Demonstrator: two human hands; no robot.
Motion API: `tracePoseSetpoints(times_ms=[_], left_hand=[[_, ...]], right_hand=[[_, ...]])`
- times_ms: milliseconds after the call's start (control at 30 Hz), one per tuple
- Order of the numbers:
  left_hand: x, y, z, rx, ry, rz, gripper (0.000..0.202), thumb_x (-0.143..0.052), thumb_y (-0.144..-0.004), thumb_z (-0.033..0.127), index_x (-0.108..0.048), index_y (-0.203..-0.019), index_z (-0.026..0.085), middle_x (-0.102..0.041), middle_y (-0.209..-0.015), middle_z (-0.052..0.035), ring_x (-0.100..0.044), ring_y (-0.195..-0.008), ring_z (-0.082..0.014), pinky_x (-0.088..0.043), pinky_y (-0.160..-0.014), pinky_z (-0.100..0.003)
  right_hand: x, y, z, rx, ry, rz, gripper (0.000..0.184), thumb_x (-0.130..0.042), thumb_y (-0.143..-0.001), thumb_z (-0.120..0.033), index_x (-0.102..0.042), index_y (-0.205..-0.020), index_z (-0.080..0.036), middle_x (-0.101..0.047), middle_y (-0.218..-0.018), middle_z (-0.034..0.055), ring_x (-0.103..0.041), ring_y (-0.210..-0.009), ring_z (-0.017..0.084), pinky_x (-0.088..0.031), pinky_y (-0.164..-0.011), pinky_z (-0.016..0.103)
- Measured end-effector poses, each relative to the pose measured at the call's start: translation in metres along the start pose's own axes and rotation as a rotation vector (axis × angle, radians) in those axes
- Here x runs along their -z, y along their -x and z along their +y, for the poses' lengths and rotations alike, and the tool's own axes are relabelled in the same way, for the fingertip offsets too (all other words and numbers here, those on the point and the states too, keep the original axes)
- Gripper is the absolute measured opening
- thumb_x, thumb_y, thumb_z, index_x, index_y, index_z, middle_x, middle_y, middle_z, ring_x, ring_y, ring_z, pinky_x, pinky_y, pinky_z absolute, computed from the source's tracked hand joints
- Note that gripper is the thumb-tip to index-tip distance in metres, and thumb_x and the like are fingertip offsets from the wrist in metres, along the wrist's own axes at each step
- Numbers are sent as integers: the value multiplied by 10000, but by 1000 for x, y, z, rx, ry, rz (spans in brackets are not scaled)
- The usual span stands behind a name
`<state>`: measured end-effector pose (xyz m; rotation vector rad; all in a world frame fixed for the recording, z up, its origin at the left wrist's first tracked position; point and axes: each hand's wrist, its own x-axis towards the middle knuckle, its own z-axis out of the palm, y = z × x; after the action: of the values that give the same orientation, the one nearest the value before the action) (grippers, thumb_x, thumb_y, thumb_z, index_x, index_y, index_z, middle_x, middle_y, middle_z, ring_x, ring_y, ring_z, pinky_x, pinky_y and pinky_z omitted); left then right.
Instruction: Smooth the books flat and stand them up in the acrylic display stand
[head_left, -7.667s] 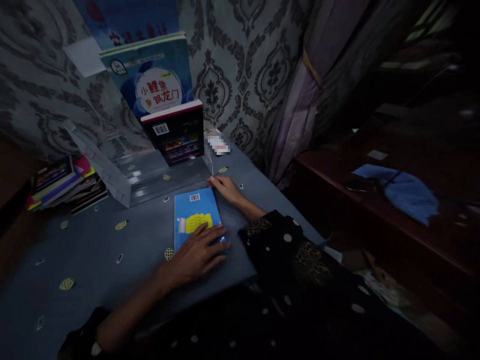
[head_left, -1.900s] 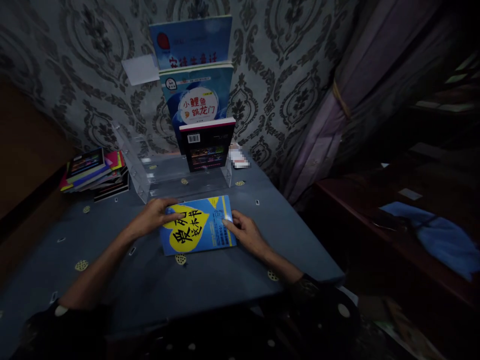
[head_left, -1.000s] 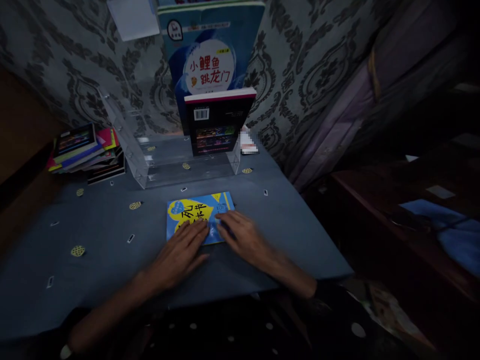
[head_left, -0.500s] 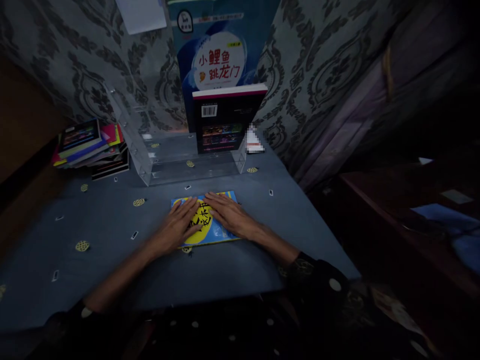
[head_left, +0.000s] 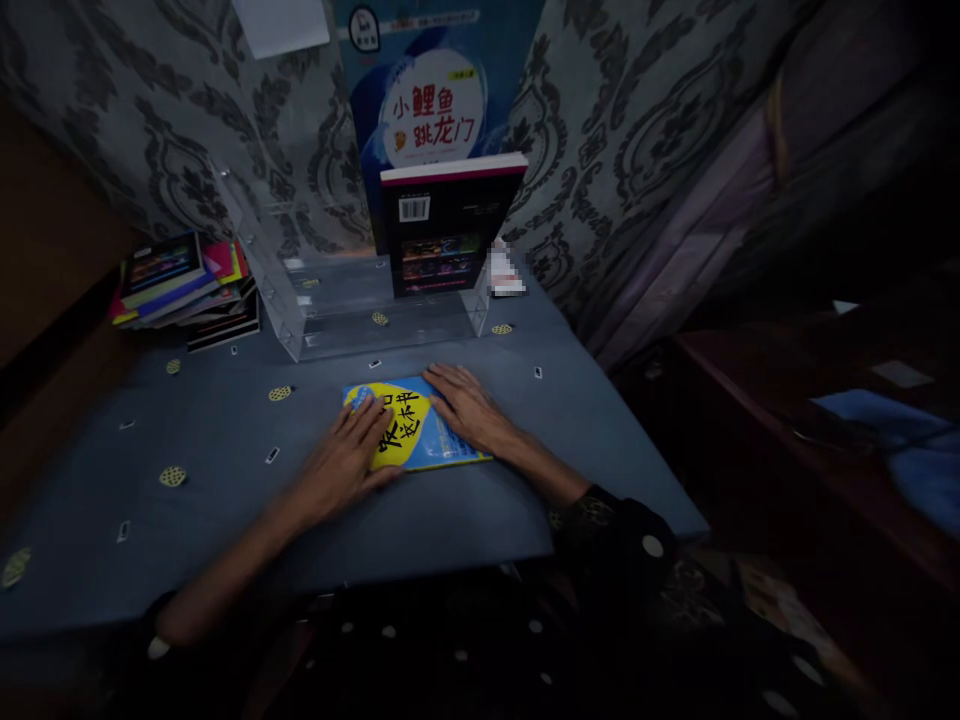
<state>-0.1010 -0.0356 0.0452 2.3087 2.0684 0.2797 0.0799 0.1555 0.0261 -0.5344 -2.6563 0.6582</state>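
Observation:
A blue and yellow book (head_left: 409, 420) with black characters on its cover lies flat on the table in front of me. Over its left end rests my left hand (head_left: 349, 445), fingers stretched out and a little apart. My right hand (head_left: 469, 410) lies flat across the right end, its fingers pointing up and to the left. The yellow part of the cover shows between the two hands. Neither hand is wrapped around anything.
Behind the book stands a clear plastic rack (head_left: 277, 290); a black-backed book (head_left: 450, 225) is upright at its right. A tall blue book (head_left: 435, 100) leans against the patterned wall. Stacked books (head_left: 169, 285) sit at the left. The grey tablecloth (head_left: 225, 530) ends at the right.
My hands have moved apart on the book, uncovering more of its cover. The right hand shifted right, and the view tilted slightly.

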Motion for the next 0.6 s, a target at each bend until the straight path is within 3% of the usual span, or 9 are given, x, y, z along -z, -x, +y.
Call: tracePoseSetpoints(times_ms=[133, 267, 467, 600], left_hand=[[10, 7, -2, -82, 2, -84, 774, -493, -960, 598, -241, -1568, 191, -273, -1621, -156, -214, -1515, -289, -212, -1229, -503], [20, 0, -23, -98, 7, -128, 605, -504, -992, 493, -343, -1525, 254, -342, -1601, -110, -295, -1492, -267, -248, -1211, -518], [21, -4, -44, -20, 2, -15, 423, -433, -1017, 326, -497, -1428, 252, -527, -1488, -81, -446, -1410, -251, -404, -1141, -471], [15, -6, -37, 26, 15, 75, 407, -420, -989, 259, -546, -1374, 224, -564, -1451, -89, -493, -1372, -264, -426, -1129, -489]], right_hand=[[2, 8, -7, -45, 82, 36, 472, -398, -1000, -319, -516, -1426, -153, -520, -1481, 149, -457, -1376, 294, -309, -1174, 541], [6, 38, -19, -112, 199, 118, 466, -419, -1003, -351, -530, -1402, -136, -585, -1370, 192, -528, -1232, 348, -420, -1044, 562], [2, 91, -47, -119, 180, 202, 407, -424, -1001, -331, -566, -1345, -168, -639, -1059, 148, -579, -993, 312, -528, -904, 512], [10, 94, -50, -99, 136, 170, 314, -425, -999, -298, -653, -1188, -195, -655, -963, 116, -607, -914, 286, -549, -869, 494]])
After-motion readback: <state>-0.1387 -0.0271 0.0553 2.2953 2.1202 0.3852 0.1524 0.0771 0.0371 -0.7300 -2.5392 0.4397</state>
